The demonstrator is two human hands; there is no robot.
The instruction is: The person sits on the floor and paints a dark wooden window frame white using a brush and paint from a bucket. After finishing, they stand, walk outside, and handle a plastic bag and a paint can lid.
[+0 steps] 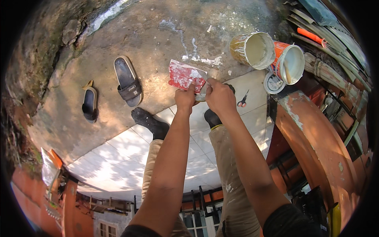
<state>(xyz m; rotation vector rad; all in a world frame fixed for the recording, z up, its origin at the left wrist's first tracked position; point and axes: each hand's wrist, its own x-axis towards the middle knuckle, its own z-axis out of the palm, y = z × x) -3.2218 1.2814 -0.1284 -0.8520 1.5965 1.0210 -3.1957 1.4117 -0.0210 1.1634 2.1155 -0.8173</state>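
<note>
My left hand (184, 98) is closed on a flat red putty spreader (182, 76) streaked with white paste, its thumb lying along the near edge. Close beside it, my right hand (219, 97) is closed too, fingers bent at the spreader's right corner. Between the two hands shows a greyish, paste-covered piece (201, 94), mostly hidden by the fingers; what the right hand grips cannot be made out. Both hands are above the edge where white tiles meet rough concrete, in front of my black-socked feet.
Scissors (242, 99) lie on the white tiles (201, 138) right of my hands. A paste-smeared bucket (240, 49) and an orange bucket (281, 55) holding a stick stand far right, by a round lid (273, 83). Two dark sandals (128, 81) lie left; an orange pillar (316, 130) rises at right.
</note>
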